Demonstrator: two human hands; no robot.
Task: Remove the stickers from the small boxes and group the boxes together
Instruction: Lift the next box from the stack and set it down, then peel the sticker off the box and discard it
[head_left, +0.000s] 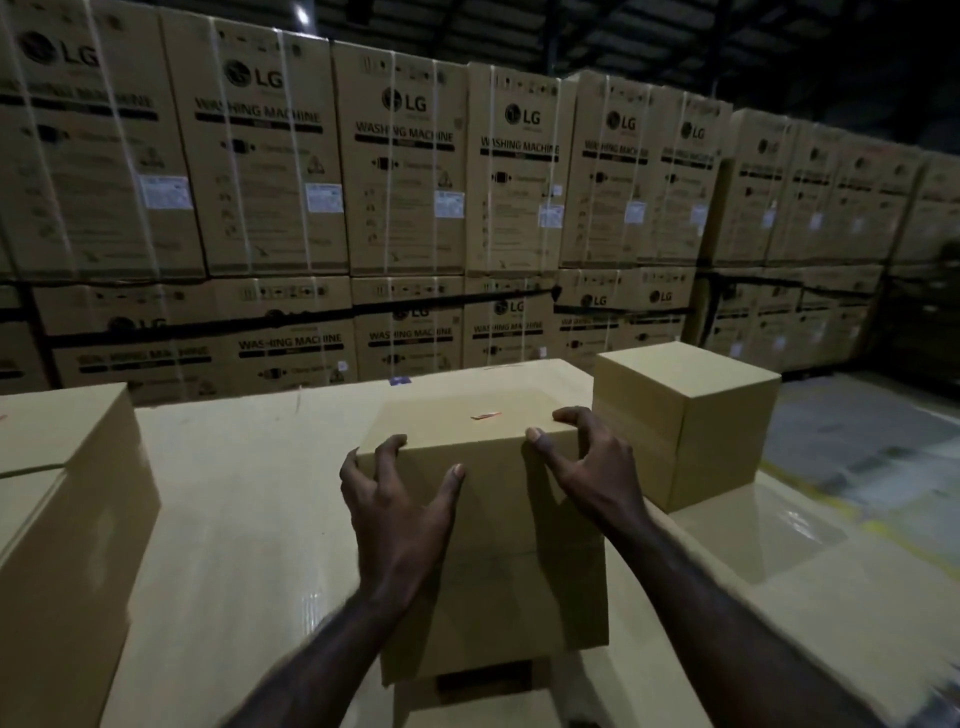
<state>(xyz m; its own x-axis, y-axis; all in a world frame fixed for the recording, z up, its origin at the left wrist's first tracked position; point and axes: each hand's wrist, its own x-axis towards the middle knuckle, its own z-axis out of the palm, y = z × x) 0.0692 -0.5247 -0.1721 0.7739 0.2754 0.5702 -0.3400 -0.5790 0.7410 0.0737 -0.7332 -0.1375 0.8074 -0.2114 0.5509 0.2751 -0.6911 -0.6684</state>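
A small plain cardboard box (493, 551) stands in the middle of a large flat carton surface (234, 519). A scrap of orange sticker (485, 415) lies on its top. My left hand (395, 499) grips the box's near top edge at the left corner, fingers curled over the edge and thumb on the front face. My right hand (582, 462) grips the right top corner the same way. A second small box (691, 415) stands just to the right, close to the held one. A third box (62, 519) stands at the far left.
A wall of stacked LG washing machine cartons (405, 182) runs across the back. A bit of blue tape (399, 381) lies on the surface behind the box. The surface's right edge drops to a shiny concrete floor (872, 457).
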